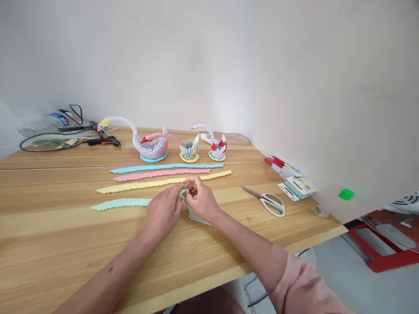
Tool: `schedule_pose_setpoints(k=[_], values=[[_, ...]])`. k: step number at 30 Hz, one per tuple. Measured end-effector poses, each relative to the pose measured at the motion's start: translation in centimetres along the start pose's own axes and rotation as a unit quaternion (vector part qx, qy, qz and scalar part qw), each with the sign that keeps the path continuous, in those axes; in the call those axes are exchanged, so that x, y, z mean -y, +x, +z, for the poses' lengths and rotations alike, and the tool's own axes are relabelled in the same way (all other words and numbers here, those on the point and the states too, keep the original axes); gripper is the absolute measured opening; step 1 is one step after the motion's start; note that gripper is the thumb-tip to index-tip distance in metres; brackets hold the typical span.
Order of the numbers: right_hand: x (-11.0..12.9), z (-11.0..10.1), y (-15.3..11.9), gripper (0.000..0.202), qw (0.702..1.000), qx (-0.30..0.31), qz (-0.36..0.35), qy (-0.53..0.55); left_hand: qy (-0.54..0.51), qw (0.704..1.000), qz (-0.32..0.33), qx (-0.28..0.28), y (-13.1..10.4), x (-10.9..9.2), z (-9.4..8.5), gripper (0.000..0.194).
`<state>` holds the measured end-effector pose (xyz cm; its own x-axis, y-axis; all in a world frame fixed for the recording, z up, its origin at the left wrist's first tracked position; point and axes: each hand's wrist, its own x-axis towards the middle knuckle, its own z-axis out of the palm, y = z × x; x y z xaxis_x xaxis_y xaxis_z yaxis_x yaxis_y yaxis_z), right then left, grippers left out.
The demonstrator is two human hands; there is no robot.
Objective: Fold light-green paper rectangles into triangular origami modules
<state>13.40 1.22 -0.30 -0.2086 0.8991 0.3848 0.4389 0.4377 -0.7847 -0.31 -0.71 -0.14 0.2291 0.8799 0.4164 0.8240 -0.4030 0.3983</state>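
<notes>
Both hands meet over the middle of the wooden table. Between their fingertips is a small green paper piece. My left hand pinches it from the left, fingers bent together. My right hand holds its other side with thumb and fingers closed. Under my right hand lies a flat green paper sheet, partly covered. A row of overlapping green paper pieces runs leftward from my left hand. Beyond it lie a yellow row, a pink row and a blue row.
Three folded-paper swans stand at the back. Scissors lie to the right, near paper packs by the wall. A glue gun, cables and a plastic bottle are at the back left. The table's front edge is close.
</notes>
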Motion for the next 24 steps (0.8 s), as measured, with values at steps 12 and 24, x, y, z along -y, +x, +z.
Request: schedule_pose_setpoints(k=[12,24], values=[[-0.6,-1.1,0.7,0.027,0.929,0.104,0.13,0.33,-0.443,0.883,-0.151,0.027,1.0,1.2,-0.3,0.032],[-0.6,-0.9,0.8,0.021,0.948,0.086,0.138,0.273,-0.377,0.918,-0.118,0.032,0.6,0.9,-0.2,0.034]])
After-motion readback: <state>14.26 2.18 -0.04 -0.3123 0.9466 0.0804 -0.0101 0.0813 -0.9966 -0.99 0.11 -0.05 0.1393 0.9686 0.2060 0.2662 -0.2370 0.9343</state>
